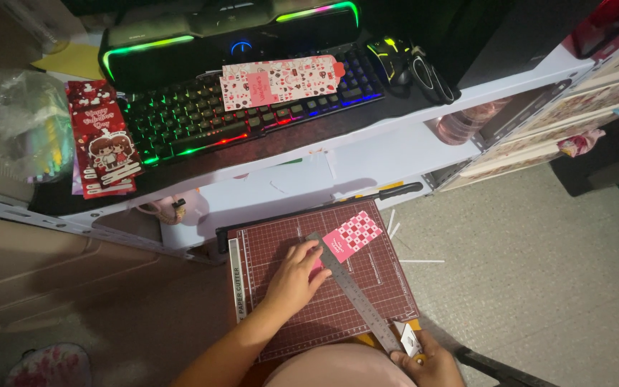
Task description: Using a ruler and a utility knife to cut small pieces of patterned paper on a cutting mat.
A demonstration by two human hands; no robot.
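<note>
On the floor below the bench: one dark red paper cutter (324, 301) with a gridded bed, carrying a pink checked card (352, 235) near its far right corner, pinned under a steel ruler (356, 292) laid slantwise so the card cannot slip. Left hand (295, 276): fingers spread flat, pressing ruler and card onto the bed. Right hand (424, 362): fingers closed around a small cutting knife (411, 342) at the ruler's near end, by the cutter's near right corner.
</note>
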